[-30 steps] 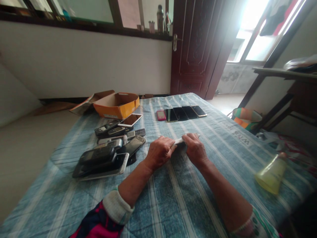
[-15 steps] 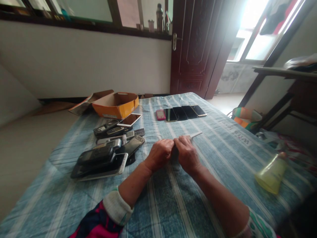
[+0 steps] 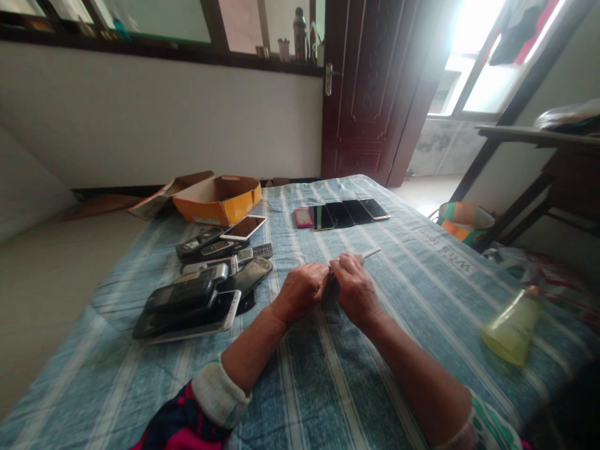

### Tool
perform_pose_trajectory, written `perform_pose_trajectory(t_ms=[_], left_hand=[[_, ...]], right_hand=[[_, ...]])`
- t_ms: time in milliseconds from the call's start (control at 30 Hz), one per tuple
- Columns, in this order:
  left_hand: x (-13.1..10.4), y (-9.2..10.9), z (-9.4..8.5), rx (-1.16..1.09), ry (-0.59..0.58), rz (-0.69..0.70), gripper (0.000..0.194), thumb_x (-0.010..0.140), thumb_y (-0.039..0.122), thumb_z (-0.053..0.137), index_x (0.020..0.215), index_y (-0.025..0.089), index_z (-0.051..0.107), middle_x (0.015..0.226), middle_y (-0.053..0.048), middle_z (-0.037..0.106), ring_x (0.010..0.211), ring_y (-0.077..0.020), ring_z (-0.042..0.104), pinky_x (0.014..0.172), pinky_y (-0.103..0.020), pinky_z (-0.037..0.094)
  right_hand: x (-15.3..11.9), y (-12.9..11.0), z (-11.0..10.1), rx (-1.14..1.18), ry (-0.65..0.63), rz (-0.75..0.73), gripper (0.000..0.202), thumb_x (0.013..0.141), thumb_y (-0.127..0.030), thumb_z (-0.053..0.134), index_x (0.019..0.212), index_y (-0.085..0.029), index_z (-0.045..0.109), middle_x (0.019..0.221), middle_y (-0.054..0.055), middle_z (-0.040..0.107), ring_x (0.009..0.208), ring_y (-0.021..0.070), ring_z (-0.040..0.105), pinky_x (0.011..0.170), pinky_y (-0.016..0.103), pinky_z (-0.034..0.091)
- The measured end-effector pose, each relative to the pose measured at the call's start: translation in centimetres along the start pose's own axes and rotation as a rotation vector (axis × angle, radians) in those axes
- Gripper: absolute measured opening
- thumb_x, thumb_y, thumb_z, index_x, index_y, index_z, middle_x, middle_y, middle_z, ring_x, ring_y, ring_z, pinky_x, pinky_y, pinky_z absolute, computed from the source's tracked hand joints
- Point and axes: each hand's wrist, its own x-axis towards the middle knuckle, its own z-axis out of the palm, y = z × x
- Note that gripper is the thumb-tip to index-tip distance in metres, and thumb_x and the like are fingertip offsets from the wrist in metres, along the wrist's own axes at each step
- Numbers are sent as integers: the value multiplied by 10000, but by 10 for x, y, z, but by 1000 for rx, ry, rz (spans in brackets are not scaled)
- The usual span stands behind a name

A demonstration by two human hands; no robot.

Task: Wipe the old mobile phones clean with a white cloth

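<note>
My left hand (image 3: 302, 287) is closed, its fingertips meeting those of my right hand over the cloth; what it grips is hidden. My right hand (image 3: 355, 290) is closed around a thin white stick-like object (image 3: 373, 252), whose pale end sticks out past the fingers to the upper right. Left of my hands lies a pile of old mobile phones (image 3: 180, 290), with a keypad phone (image 3: 254, 252) and a white phone (image 3: 244, 227) at its far side. Beyond my hands, several dark smartphones (image 3: 340, 215) lie side by side in a row, with a small pink-edged device (image 3: 303, 217) at the left end.
A blue striped cloth (image 3: 300, 387) covers the table. An open orange cardboard box (image 3: 220, 209) stands at the far left. A translucent yellow container (image 3: 510, 331) sits at the right. Behind are a dark red door (image 3: 363, 94) and a ledge with a bottle (image 3: 300, 34).
Both hands stay together in nearly the same place. The right fingers and the white object have shifted slightly, and a little more of the object shows. The view has moved very little.
</note>
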Motion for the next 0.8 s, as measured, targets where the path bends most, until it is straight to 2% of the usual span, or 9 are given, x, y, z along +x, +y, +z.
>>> perform_pose_trajectory(t_ms=[100,300,500,800], left_hand=[[0,0,0,1,-13,-12,192,946,204,460,833,156,608,786,-48,682,761,-186,643,695,-271,470],[-1,-1,1,-4,-21,2,176,946,271,498,937,157,632,857,-58,699,810,-206,650,721,-292,490],[-4,-8,8,-132,20,34,198,949,311,497,964,183,647,933,-57,703,890,-201,644,806,-299,502],[-6,-23,18,-352,-63,52,314,930,319,524,1197,171,597,1175,-91,667,1098,-225,610,966,-355,480]], right_hand=[[0,-3,-1,3,-25,-25,265,896,-77,374,991,-187,595,970,89,554,1052,239,463,960,344,398],[3,21,-9,-89,-71,90,270,844,-23,385,853,-195,593,899,75,562,921,228,465,823,321,398],[2,23,-8,-108,-68,118,283,816,-6,396,773,-204,595,848,61,570,874,215,459,782,306,373],[0,30,-6,-40,-20,168,271,784,-24,441,744,-211,633,800,47,585,827,201,484,726,287,378]])
